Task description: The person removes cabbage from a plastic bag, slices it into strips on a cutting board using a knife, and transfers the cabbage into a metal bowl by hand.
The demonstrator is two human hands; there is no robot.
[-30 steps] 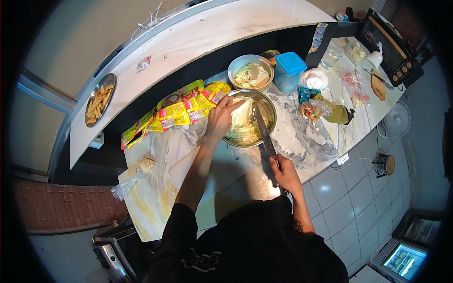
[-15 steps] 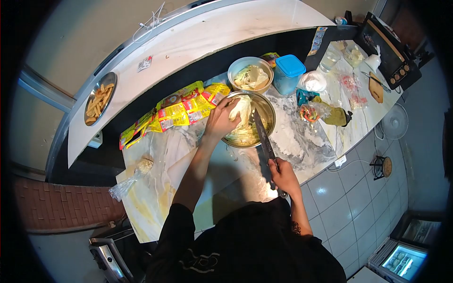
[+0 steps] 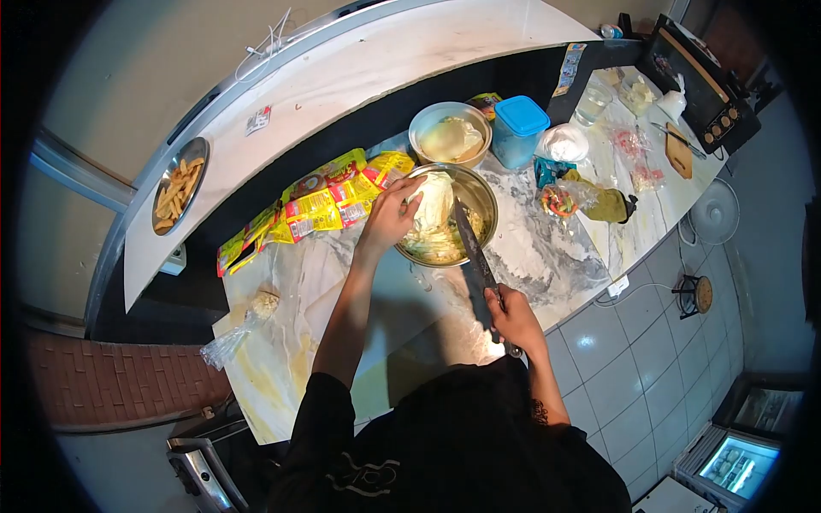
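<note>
Your left hand [image 3: 393, 212], fingers spread and slightly bent, touches the cabbage [image 3: 434, 203] in the metal bowl [image 3: 489, 208]; your right hand [image 3: 513, 316] is closed around the knife [image 3: 475, 248], blade tip over the bowl.

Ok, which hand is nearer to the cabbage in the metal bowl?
The person's left. The left hand is at the left edge of the cabbage; the right hand is outside the metal bowl, at lower right, gripping the knife.
</note>
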